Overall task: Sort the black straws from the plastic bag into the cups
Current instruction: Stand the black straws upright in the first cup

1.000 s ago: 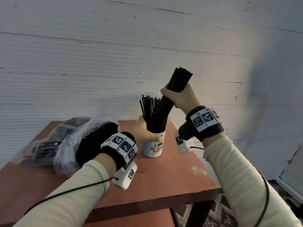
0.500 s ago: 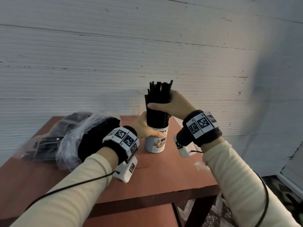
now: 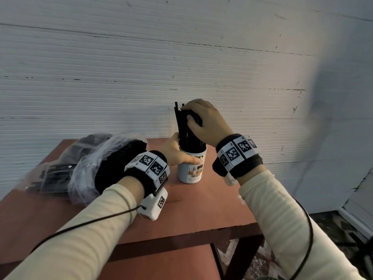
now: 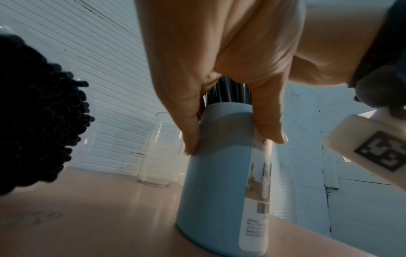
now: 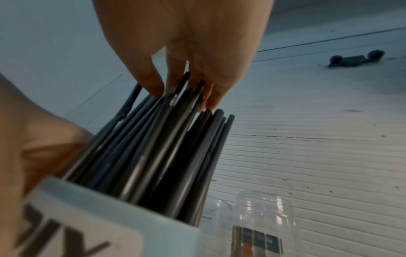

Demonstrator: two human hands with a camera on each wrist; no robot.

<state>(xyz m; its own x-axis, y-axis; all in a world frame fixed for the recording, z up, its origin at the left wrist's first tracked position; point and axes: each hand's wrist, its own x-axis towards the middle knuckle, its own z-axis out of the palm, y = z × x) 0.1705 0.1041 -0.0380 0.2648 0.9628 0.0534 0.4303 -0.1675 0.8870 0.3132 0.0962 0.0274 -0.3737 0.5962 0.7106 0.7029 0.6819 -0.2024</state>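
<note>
Straws (image 3: 186,128) stood upright in cup (image 3: 191,168), tops splayed; light, thin, smooth, likely to scatter or bend, best gathered as bundle near upper part. Right hand (image 3: 203,120) over tops, fingers (image 5: 151,76) curled down onto them. Left hand (image 3: 177,152) wrapped cup, thumb (image 4: 269,121) and fingers pressing wall. Cup on worktop (image 3: 201,209); bag (image 3: 84,166) of more straws left; clear cups (image 4: 158,153) behind

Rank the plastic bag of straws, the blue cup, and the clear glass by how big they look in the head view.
1. plastic bag of straws, clearly largest.
2. blue cup.
3. clear glass, mostly hidden behind the cup and farther away, so its rank is unsure.
</note>
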